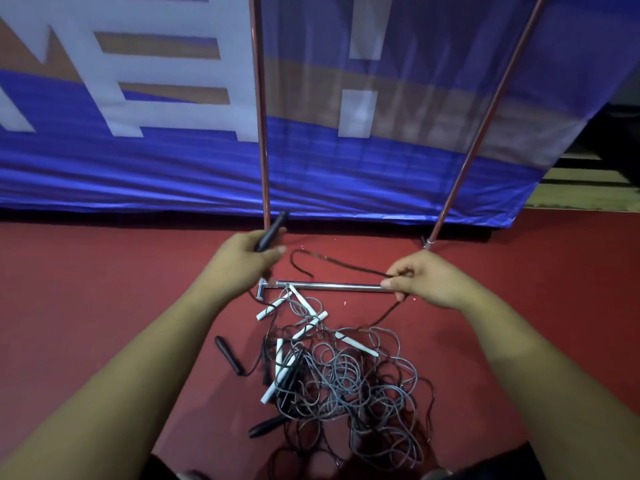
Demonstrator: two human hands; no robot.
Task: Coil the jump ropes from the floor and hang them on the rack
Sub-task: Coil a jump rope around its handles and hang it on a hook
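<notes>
While our left hand [247, 252] grips a black handle [272, 232], our right hand [420, 280] pinches its black rope [332, 263] above the rope pile [346, 375].

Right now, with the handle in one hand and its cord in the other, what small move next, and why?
Probably bring the right hand over to the left hand to lay a first loop: the left grips the black handle, the right pinches the black cord further along, slack hangs between them, and the rest trails into the tangled pile.

L hand [249, 252] gripping handle [273, 230], R hand [420, 278] pinching rope [332, 263], both fwd
</notes>
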